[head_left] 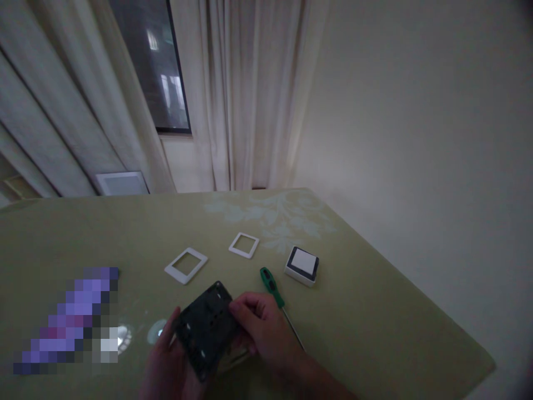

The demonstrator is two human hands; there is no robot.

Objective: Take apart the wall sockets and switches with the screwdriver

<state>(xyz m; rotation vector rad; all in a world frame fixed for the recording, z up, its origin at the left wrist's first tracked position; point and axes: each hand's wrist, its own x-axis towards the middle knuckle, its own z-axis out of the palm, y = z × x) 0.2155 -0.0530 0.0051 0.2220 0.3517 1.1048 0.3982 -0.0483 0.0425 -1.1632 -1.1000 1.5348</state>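
A black, square wall socket (210, 325) with small slots in its middle is held up tilted above the near part of the table. My left hand (169, 355) is closed around its left and lower side, the fingers partly hidden behind it. At the upper right edge, my right hand (264, 328) pinches it between thumb and fingers. Beyond my right hand lies a screwdriver (270, 284) with a green and black handle, its shaft running toward me past the wrist. Two white square frames (200, 265) (233, 251) lie flat beyond the socket.
A white block with a dark-rimmed top, like a wall switch (303, 264), rests right of the screwdriver. At the left lies a blurred-out purple object (75, 319). The pale green table (375, 322) meets a wall on the right; curtains (258, 94) hang behind.
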